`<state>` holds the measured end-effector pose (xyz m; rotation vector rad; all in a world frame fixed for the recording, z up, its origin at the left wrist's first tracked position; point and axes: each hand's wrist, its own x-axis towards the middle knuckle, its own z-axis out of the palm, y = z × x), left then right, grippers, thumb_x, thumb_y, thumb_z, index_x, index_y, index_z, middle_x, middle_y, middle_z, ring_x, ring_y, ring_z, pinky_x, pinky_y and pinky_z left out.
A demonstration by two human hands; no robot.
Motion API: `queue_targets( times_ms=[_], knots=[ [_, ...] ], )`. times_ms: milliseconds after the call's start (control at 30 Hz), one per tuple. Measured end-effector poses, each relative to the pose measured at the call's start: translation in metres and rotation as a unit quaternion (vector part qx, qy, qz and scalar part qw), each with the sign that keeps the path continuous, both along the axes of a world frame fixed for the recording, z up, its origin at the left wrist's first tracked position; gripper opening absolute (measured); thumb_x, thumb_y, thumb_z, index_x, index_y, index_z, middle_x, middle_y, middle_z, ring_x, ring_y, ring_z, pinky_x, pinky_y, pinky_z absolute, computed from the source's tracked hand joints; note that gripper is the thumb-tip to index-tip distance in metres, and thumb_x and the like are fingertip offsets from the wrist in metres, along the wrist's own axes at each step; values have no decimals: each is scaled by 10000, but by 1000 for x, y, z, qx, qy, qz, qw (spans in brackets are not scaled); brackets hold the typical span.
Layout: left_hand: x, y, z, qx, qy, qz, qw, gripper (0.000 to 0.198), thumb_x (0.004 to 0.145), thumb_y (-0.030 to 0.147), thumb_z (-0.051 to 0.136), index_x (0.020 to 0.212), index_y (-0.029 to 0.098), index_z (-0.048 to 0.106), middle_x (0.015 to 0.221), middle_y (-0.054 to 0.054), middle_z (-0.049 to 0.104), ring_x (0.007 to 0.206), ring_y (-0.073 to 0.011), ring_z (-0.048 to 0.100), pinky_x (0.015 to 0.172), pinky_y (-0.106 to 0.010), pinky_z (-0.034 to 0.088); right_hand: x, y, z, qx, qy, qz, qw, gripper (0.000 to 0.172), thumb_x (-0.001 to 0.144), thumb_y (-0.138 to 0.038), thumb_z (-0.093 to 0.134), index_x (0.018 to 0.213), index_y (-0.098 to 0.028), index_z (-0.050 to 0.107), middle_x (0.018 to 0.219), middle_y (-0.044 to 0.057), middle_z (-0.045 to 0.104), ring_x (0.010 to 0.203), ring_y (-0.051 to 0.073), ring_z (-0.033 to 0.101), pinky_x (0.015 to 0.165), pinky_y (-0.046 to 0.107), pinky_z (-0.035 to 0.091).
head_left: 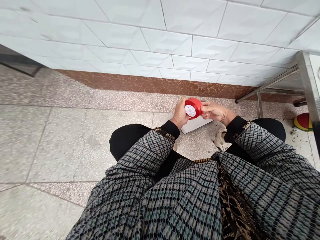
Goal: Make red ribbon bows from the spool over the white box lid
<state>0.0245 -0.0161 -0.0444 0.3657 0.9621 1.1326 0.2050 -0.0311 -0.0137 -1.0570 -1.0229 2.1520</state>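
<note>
Red round container (194, 108) clasped between left hand (179, 114) and right hand (214, 111).

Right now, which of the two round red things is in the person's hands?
The red container with the white label, between the left hand and right hand; the red-and-yellow ball lies on the floor.

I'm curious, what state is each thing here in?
Red round container: held up between both hands, white label showing.
Left hand: gripping the container.
Right hand: fingers pressed on the container.
White flat box: lying beneath the hands, partly hidden.
Red-and-yellow ball: resting untouched.
</note>
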Motion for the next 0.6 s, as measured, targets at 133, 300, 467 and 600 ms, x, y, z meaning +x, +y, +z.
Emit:
queue_targets(
  times_ms=[133, 300, 467, 600],
  knots=[
    [-22, 7, 11, 120, 30, -179, 976, 398, 843, 340, 862, 651, 210, 539, 653, 29, 542, 631, -113, 529, 651, -268, 476, 20, 3, 8, 71, -22, 79, 994, 469, 665, -539, 1062, 908, -202, 843, 698, -36, 718, 629, 116, 595, 684, 271, 538],
    [-50, 28, 18, 262, 95, -402, 872, 431, 840, 508, 907, 707, 183, 658, 705, 1, 646, 631, -118, 574, 626, -266, 485, 44, -8, 21, 64, -1, 88, 994, 413, 611, -462, 1072, 861, -202, 872, 818, 8, 825, 708, 154, 714, 804, 319, 612],
    [-67, 42, 21, 291, 130, -464, 827, 480, 967, 642, 795, 784, 212, 687, 580, 36, 506, 510, -104, 459, 714, -369, 601, 81, -29, 62, 95, 13, -174, 980, 397, 572, -429, 1086, 829, -233, 855, 972, 45, 864, 844, 219, 755, 758, 377, 604],
    [-91, 59, 22, 343, 235, -424, 804, 364, 990, 548, 812, 819, 239, 725, 602, 33, 452, 526, -112, 449, 684, -387, 583, 147, -6, 88, 113, 161, -372, 907, 188, 857, -373, 925, 917, -203, 871, 1032, -3, 871, 908, 108, 723, 735, 348, 442]
  ],
)
